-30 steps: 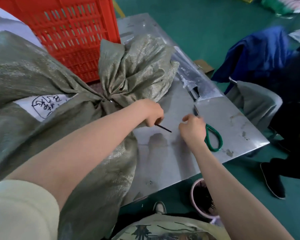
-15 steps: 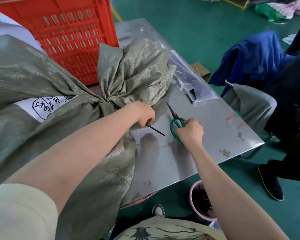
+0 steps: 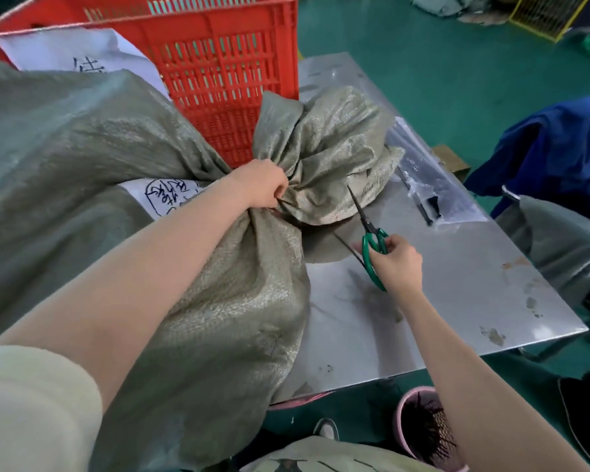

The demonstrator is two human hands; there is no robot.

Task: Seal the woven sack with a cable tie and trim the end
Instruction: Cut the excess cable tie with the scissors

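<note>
Your left hand [image 3: 264, 185] pinches the gathered neck of the grey-green woven sack [image 3: 116, 185] lying across the steel table [image 3: 457, 284]. Your right hand [image 3: 397, 264] grips green-handled scissors [image 3: 372, 240], blades closed and pointing toward the neck. The thin dark strip by your left fingers may be the cable tie [image 3: 288, 204].

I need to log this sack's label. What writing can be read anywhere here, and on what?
White sheet by the crate: one handwritten character, cut off, not readable.
Label on the sack: circled handwritten characters, partly hidden by the left hand, not readable.
No other text.
</note>
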